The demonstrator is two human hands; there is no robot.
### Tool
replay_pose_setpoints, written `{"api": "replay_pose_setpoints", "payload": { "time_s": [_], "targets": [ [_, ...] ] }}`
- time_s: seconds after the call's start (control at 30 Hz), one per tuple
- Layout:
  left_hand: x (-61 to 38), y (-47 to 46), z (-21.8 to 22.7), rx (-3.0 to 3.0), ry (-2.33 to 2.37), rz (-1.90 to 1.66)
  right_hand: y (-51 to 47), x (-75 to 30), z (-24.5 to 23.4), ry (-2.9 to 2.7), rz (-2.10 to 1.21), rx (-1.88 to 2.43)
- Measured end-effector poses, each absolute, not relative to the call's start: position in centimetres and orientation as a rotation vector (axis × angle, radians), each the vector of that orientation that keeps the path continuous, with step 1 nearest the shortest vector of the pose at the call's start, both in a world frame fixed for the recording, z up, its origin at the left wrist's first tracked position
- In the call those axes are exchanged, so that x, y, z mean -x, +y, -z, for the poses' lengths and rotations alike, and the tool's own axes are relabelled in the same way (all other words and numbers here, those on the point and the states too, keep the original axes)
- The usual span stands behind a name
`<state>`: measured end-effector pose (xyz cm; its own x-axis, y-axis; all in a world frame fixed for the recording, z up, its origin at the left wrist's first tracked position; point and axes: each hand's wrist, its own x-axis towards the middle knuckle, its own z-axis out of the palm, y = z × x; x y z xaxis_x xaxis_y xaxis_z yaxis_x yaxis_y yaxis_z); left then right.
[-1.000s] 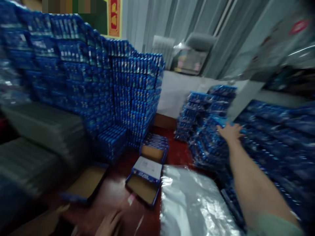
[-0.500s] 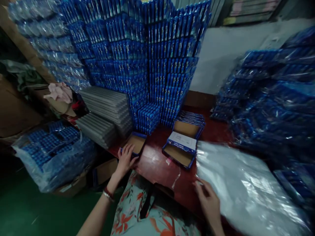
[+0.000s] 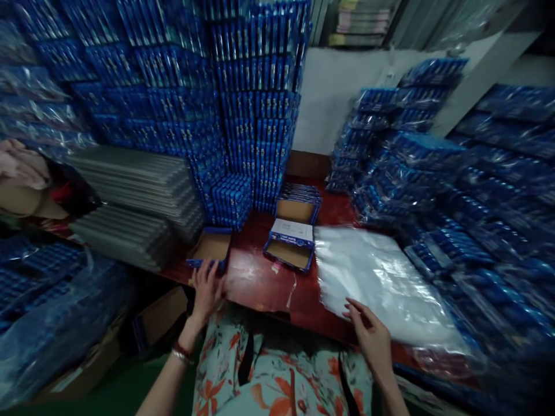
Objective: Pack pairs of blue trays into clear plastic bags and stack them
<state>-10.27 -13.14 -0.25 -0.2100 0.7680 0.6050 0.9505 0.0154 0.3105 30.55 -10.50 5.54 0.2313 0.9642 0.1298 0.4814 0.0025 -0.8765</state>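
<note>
My left hand [image 3: 207, 293] has its fingers spread at the near edge of an open shallow blue box [image 3: 210, 245] with a brown inside. Its fingertips overlap the box's front wall; whether they press on it I cannot tell. My right hand [image 3: 372, 332] is at the near left edge of a pile of clear plastic bags [image 3: 368, 268]. Its fingers are bent and a little apart over the bag edge, with nothing visibly gripped. Between the hands stands another open blue box [image 3: 288, 254], with a white printed flap [image 3: 292, 229] behind its opening.
Tall stacks of blue wrapped packs [image 3: 255, 104] rise at the back. Grey corrugated sheets [image 3: 130, 173] are piled at the left. More wrapped packs [image 3: 390, 156] stand at the right. A bag of blue items [image 3: 56, 312] sits low on the left. The red table [image 3: 255, 283] ends near my lap.
The view has swung to the right, so the stacks sit further left. My left hand has slipped back from inside the box to its near edge. My right hand stays by the bags.
</note>
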Motion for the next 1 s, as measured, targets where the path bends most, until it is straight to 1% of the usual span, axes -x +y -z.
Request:
{"api": "replay_pose_setpoints", "payload": {
  "time_s": [0.1, 0.17, 0.3, 0.4, 0.47, 0.57, 0.7, 0.77, 1.0],
  "targets": [
    [8.2, -14.2, 1.7, 1.881, -2.028, 1.024, -10.5, -29.1, -4.6, -1.422, -0.727, 1.587],
    [7.9, -14.0, 1.6, 1.826, -2.062, 1.083, -10.3, -27.4, -4.3, -1.463, -0.795, 1.524],
    [8.5, -12.2, -0.7, 1.638, -2.044, 1.401, -9.4, -23.4, -4.3, -1.592, -0.898, 1.377],
    [8.6, -10.7, -2.4, 1.714, -2.017, 1.584, -8.1, -20.9, -4.3, -1.700, -0.863, 1.280],
    [8.3, -10.1, -2.7, 1.761, -2.031, 1.633, -7.2, -19.5, -4.1, -1.719, -0.847, 1.234],
    [7.5, -9.8, -1.9, 1.791, -2.082, 1.535, -6.0, -17.6, -3.3, -1.711, -0.856, 1.172],
    [6.4, -10.2, 0.0, 1.766, -2.142, 1.196, -5.0, -15.9, -1.1, -1.729, -0.867, 1.117],
    [6.0, -10.7, 0.9, 1.716, -2.152, 1.102, -4.9, -15.6, -0.2, -1.735, -0.843, 1.121],
    [5.5, -12.1, 2.8, 1.719, -2.075, 1.126, -5.7, -15.0, -0.3, -1.793, -0.763, 1.155]
  ]
}}
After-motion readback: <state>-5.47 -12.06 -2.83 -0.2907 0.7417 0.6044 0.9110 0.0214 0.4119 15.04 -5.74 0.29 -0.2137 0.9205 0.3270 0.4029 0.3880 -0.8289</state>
